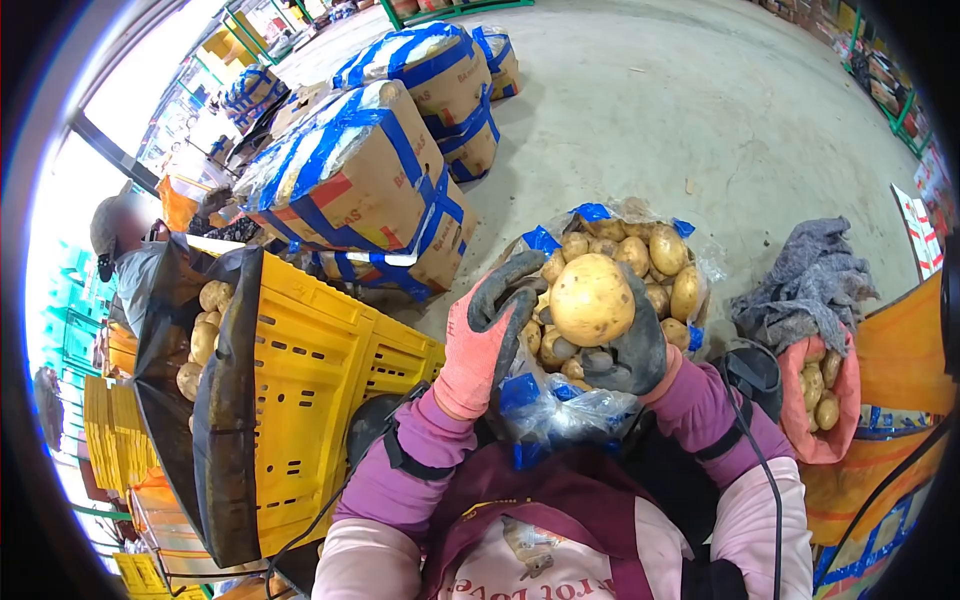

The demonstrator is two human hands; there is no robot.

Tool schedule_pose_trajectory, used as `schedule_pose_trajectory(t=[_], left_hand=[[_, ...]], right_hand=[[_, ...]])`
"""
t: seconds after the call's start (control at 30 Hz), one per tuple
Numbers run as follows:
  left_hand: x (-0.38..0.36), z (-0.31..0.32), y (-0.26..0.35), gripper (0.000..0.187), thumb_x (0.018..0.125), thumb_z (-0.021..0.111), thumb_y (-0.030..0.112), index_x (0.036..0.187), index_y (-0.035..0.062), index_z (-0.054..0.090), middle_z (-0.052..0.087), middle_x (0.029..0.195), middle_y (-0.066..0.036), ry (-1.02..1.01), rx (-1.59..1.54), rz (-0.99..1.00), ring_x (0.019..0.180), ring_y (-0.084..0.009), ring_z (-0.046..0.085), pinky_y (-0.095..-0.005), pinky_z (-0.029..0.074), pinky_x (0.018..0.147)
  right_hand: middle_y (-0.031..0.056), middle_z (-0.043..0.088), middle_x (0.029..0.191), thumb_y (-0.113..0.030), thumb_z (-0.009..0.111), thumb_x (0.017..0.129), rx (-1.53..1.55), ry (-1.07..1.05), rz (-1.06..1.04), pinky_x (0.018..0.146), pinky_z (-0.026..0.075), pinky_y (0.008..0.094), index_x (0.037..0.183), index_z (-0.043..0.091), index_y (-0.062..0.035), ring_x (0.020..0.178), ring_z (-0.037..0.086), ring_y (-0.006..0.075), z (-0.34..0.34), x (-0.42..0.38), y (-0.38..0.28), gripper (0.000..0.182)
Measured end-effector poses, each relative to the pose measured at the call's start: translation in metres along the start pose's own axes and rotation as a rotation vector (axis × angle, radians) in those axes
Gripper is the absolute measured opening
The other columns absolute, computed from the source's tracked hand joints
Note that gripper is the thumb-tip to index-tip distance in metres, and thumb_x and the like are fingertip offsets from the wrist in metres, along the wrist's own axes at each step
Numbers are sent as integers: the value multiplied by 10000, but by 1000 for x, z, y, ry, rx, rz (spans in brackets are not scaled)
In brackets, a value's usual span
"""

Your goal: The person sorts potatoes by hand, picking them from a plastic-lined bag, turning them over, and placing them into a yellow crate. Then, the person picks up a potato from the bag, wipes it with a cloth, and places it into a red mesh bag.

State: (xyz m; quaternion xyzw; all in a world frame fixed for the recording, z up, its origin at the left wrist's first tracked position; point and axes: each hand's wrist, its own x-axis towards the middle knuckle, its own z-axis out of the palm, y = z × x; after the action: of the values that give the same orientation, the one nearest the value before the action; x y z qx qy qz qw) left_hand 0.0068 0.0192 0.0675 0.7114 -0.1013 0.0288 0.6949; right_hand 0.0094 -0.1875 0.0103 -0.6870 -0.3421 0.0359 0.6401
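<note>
My right hand (640, 345), in a grey-coated work glove, is closed around a large potato (592, 300) held up close to the camera. My left hand (490, 330), in a pink glove with grey coating, is beside the potato with its fingers curved and apart. Nothing shows in its grasp. Below both hands stands a container lined with clear plastic and blue tape (541, 240), filled with several potatoes (668, 248). Part of its contents is hidden behind my hands and the raised potato.
At left is a yellow crate (310, 400) with a dark liner and potatoes (203, 343). Blue-taped cardboard boxes (350, 180) stand ahead. On the right are a red sack (845, 410) holding potatoes and a grey cloth (810, 285). A person (135, 270) is at far left.
</note>
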Motion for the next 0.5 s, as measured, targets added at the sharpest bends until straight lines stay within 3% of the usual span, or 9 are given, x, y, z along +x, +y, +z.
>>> schedule_pose_trajectory(t=[0.03, 0.1, 0.13, 0.2, 0.3, 0.33, 0.37, 0.43, 0.5], left_hand=[[0, -1, -1, 278, 949, 622, 110, 1192, -23, 646, 687, 1131, -89, -26, 5, -21, 1026, -128, 612, -278, 473, 926], [0, -5, -5, 289, 952, 618, 112, 1202, -33, 631, 676, 1150, -100, -51, 9, -42, 1042, -141, 612, -280, 471, 930], [-1, -7, -7, 294, 936, 617, 80, 1207, -33, 628, 677, 1146, -98, -68, 44, -54, 1046, -143, 612, -283, 471, 935], [-1, -8, -7, 305, 919, 616, 48, 1213, -33, 625, 679, 1142, -96, -85, 79, -66, 1050, -144, 611, -286, 471, 939], [-2, -6, -3, 398, 879, 592, 6, 1274, -41, 577, 648, 1217, -107, -18, 106, 28, 1095, -165, 604, -303, 463, 974], [-1, -5, -1, 453, 860, 579, -10, 1310, -46, 541, 622, 1263, -116, -37, -95, 1, 1132, -183, 593, -317, 451, 1002], [0, -4, 2, 509, 840, 567, -26, 1345, -52, 505, 595, 1308, -126, -55, -296, -26, 1169, -201, 581, -332, 438, 1030], [1, -9, 3, 659, 805, 605, -56, 1430, -47, 397, 478, 1439, -136, -179, -300, -127, 1292, -232, 498, -366, 375, 1106], [0, -3, -13, 767, 774, 727, 37, 1461, 18, 387, 453, 1450, -141, -290, -55, 148, 1330, -252, 443, -378, 349, 1121]], right_hand=[[157, 617, 1257, -523, 604, 909, 0, 1, 1, 964, 513, 379, 1449, 345, -94, 1044, 657, 232, 0, 0, 5, 737], [99, 586, 1320, -397, 662, 894, -141, 26, -231, 1116, 377, 400, 1474, 265, -79, 1187, 594, 231, 2, -1, 20, 770], [99, 586, 1320, -397, 662, 894, -141, 25, -231, 1116, 377, 400, 1474, 265, -79, 1187, 594, 231, 4, -4, 25, 770], [99, 560, 1350, -373, 667, 885, 387, 107, 6, 1109, 386, 395, 1476, 260, -65, 1227, 563, 243, 9, -12, 29, 781], [118, 550, 1363, -315, 697, 871, 189, 106, -98, 1112, 384, 398, 1492, 225, -50, 1260, 538, 246, 9, -9, 24, 824], [118, 550, 1363, -315, 697, 871, 190, 105, -97, 1112, 384, 398, 1492, 225, -50, 1260, 538, 246, 11, -8, 24, 824], [124, 558, 1351, -359, 651, 894, 198, 166, -89, 1056, 424, 385, 1486, 249, -49, 1218, 564, 249, 15, -7, 26, 780], [136, 575, 1327, -446, 558, 940, 214, 287, -75, 944, 503, 358, 1476, 295, -47, 1133, 615, 255, 25, -3, 30, 718], [147, 592, 1302, -532, 465, 986, 232, 405, -62, 832, 582, 332, 1466, 342, -45, 1048, 667, 261, 31, 1, 33, 695]])
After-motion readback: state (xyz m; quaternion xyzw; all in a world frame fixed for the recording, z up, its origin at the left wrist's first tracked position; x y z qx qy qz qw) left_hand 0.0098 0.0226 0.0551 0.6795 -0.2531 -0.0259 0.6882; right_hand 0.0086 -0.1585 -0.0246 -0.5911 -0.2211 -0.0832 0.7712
